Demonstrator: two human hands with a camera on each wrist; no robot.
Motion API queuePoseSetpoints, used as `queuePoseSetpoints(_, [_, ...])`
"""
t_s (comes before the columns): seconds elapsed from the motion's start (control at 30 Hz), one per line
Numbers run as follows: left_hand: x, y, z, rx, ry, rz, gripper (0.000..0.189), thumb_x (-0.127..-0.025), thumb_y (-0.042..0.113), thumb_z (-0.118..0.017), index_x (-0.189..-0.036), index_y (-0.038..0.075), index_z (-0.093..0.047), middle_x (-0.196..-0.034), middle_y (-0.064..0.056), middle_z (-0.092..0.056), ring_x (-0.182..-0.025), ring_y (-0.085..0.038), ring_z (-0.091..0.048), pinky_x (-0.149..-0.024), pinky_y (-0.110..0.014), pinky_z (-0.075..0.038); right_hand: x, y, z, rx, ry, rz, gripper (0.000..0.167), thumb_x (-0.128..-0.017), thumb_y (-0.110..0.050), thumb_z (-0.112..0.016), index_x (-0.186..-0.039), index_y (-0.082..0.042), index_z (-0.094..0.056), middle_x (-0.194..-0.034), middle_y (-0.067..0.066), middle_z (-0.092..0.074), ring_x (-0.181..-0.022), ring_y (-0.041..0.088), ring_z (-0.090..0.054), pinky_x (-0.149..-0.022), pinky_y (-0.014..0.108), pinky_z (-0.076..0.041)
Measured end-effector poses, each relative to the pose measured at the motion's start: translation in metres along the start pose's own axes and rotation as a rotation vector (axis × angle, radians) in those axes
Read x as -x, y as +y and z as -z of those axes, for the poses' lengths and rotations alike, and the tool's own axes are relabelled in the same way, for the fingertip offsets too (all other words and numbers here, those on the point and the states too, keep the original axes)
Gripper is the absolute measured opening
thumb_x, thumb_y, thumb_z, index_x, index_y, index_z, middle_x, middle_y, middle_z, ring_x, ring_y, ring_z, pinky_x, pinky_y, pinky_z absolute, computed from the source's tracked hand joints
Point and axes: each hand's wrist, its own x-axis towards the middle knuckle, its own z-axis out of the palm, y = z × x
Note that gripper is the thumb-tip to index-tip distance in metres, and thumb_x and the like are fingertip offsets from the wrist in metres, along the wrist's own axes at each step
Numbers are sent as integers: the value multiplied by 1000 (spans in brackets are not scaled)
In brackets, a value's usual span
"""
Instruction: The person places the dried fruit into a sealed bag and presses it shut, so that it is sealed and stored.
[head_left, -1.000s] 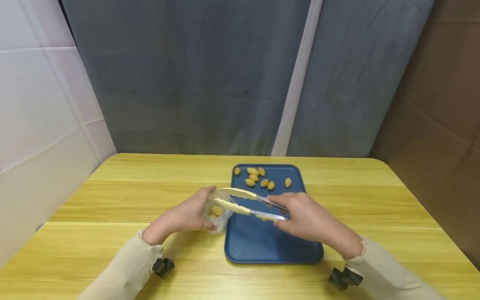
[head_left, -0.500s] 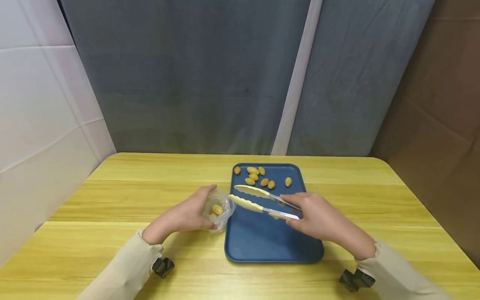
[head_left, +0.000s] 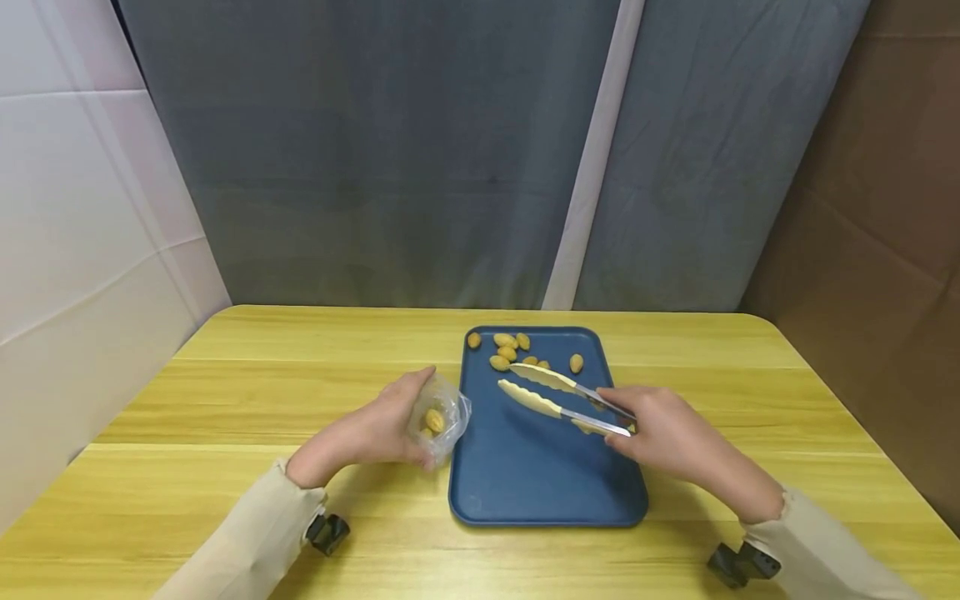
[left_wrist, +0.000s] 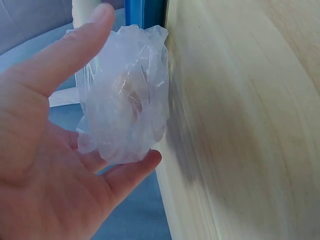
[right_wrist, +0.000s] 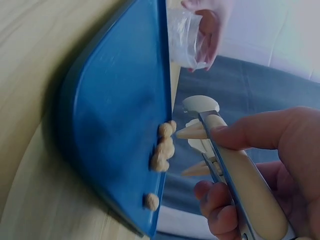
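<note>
At the far left a white cloth wall (head_left: pixel 90 183) stands beside the yellow wood-grain table (head_left: pixel 240 417). Next comes the left hand (head_left: pixel 382 427), its fingers and thumb curled on opposite sides of a clear, crinkled plastic bag (head_left: pixel 456 410), with a couple of brown nut-like pieces (head_left: pixel 435 420) inside. (Whether the bag's base touches the wood, I cannot tell.) The bag sits just beside the left edge of a blue tray (head_left: pixel 517 492). More brown lumps (head_left: pixel 506 342) lie loosely grouped toward the tray's far end, and a single lump (head_left: pixel 576 363) lies apart to the right of them. Over the tray hang metal tongs (head_left: pixel 536 402) with cream scalloped tips, spread apart and pointing left. Their handles are gripped by the right hand (head_left: pixel 663 429), thumb along one arm and fingers bent against the other. At the far right hangs brown cloth (head_left: pixel 877 250).
</note>
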Motion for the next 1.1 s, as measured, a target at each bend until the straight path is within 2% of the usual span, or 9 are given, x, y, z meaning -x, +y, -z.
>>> queuePoseSetpoints(0.2, [0, -1, 0, -38, 14, -24, 127, -51, 29, -94, -145, -12, -18, -143, -32, -35, -130, -50, -34, -109, -57, -30, 5, 13, 4, 0, 21, -15, 50, -78, -15, -76, -123, 0, -62, -77, -1, -60, -65, 10, -48, -57, 26, -40])
queuePoseSetpoints(0.53, [0, 0, 0, -38, 13, -6, 124, -55, 29, -93, -146, -10, -18, -145, -32, -33, -130, -51, -34, -109, -58, -29, 8, 28, 9, 16, 34, -71, 48, -77, -14, -74, -121, 1, -63, -79, 3, -63, -65, 14, -48, -57, 29, -39])
queuePoseSetpoints(0.73, [0, -1, 0, -43, 20, -7, 121, -56, 27, -92, -145, -11, -19, -145, -32, -34, -130, -50, -34, -109, -57, -29, 10, 34, 11, 9, 22, -113, 48, -79, -15, -72, -123, 3, -61, -61, -2, -47, -55, 12, -40, -50, 26, -31])
queuePoseSetpoints(0.83, [0, 0, 0, -46, 24, -10, 119, -57, 26, -92, -145, -11, -21, -144, -32, -35, -129, -50, -35, -108, -57, -30, 10, 37, 11, 10, 29, -116, 48, -79, -15, -71, -122, 3, -61, -57, -3, -42, -52, 11, -37, -48, 26, -30])
queuePoseSetpoints(1.1, [0, 2, 0, -42, 32, -6, 116, -58, 25, -92, -145, -10, -22, -144, -31, -35, -129, -48, -36, -108, -57, -31, 7, 45, 11, 34, 30, -137, 48, -79, -16, -69, -122, 5, -60, -59, -3, -49, -51, 11, -39, -48, 27, -32])
